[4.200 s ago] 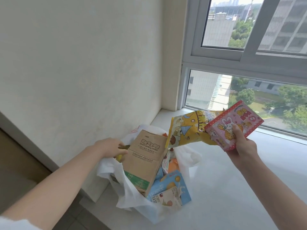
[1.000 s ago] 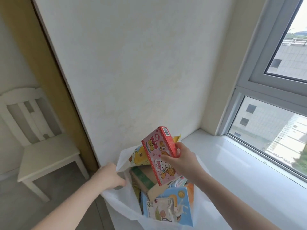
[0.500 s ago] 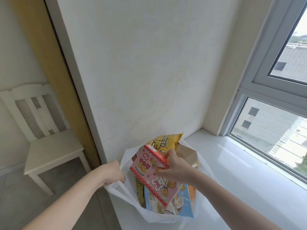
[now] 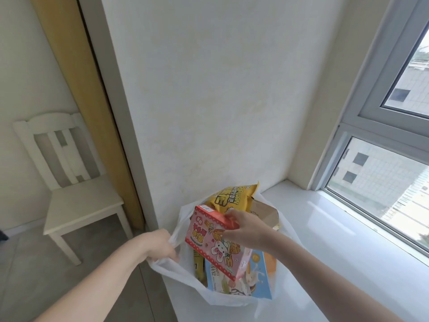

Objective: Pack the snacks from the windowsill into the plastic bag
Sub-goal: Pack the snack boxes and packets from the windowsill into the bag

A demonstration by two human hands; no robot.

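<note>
- Head view, the step in hand: the right hand [image 4: 249,231] grips a pink box [image 4: 214,242] by its upper edge, thumb on the printed face and fingers curled over the red top, and holds it tilted over the mouth of the plastic bag [image 4: 185,275]. I judge this the loading of one of the last snacks, since the visible stretch of windowsill [image 4: 348,240] shows no other packet on it.
- The left hand [image 4: 160,246] has its fingers curled tight round the bag's near-left rim and pulls the opening wide.
- The bag sits on the left end of the windowsill against the wall, already crowded: a yellow packet [image 4: 232,198] stands tallest at the back, a brown paper packet [image 4: 264,212] is beside it, and a blue carton [image 4: 255,282] lies at the front under the pink box.
- Next move, as I judge it: the box needs turning edge-down to slip into the gap on the left side, between the bag wall and the blue carton, while the rim is kept stretched.
- Materials: the bag is thin, white, crinkled and limp; the pink box is stiff glossy card with sharp corners; the yellow packet looks puffy and foil-like; the sill is smooth, shiny and white.
- A white wooden chair [image 4: 76,189] stands on the floor to the left.
</note>
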